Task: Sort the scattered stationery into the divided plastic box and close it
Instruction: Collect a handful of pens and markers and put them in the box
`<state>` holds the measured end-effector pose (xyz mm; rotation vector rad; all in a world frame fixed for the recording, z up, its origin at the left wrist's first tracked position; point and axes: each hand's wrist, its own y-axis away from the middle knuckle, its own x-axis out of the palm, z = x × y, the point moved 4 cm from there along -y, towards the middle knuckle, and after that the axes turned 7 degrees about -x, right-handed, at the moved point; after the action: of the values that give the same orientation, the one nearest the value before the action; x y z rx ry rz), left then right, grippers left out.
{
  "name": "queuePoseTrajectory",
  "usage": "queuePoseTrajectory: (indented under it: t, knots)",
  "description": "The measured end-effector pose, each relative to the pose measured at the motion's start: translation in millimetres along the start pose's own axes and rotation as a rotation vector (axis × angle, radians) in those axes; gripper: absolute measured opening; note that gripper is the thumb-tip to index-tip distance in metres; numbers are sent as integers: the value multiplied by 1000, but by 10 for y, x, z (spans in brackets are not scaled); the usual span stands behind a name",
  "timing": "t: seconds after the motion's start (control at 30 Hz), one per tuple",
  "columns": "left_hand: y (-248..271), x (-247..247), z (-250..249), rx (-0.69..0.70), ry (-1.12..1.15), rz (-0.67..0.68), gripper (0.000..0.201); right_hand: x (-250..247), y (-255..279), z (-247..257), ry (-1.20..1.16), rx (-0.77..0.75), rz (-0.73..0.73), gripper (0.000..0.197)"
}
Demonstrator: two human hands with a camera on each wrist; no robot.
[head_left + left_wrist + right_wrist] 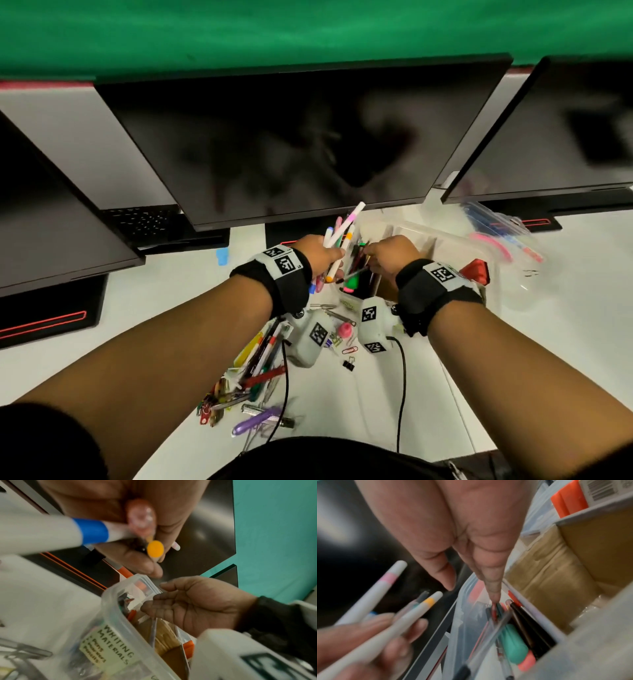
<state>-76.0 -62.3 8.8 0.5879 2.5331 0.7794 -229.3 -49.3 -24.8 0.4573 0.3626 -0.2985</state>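
My left hand (329,257) grips a bundle of white markers (342,229) with coloured bands, held upright just left of the clear divided box (445,240). Up close, the blue-banded marker (51,534) and the pink-banded marker (373,593) show in that grip. My right hand (376,260) hovers over the box's left compartment, which bears a "Writing Materials" label (113,646). Its fingers (488,582) are straight, and one fingertip touches the ends of the pens lying inside, beside a green highlighter (513,642). A clear pen (488,642) leans into the compartment.
Scattered pens, keys and clips (260,377) lie on the white desk near me, with a binder clip (348,363) and a pink item (344,330). A red object (476,270) sits in the box's right side. A zip bag (496,226) lies behind. Monitors (291,137) stand close.
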Motion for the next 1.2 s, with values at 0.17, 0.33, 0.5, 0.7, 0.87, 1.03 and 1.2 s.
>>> queuePoseTrajectory:
  t: [0.17, 0.33, 0.5, 0.7, 0.87, 1.03, 1.2]
  knots:
    - [-156, 179, -125, 14, -330, -62, 28, -249, 299, -86, 33, -143, -74, 12]
    - [-271, 387, -130, -63, -328, -110, 24, -288, 574, -270, 439, -373, -49, 18]
    - [-375, 556, -229, 14, -460, -96, 29, -147, 673, -446, 638, -556, 43, 17]
    - [-386, 603, -177, 58, -661, -102, 35, -137, 675, -476, 699, -552, 34, 21]
    - [-364, 392, -35, 99, -213, 55, 36, -128, 636, -491, 694, -560, 10, 19]
    - [-213, -184, 179, 109, -117, -67, 26, -62, 687, -341, 578, -661, -129, 12]
    - [-130, -655, 678, 18, -225, -156, 27, 459, 919, -85, 598, -936, 27, 13]
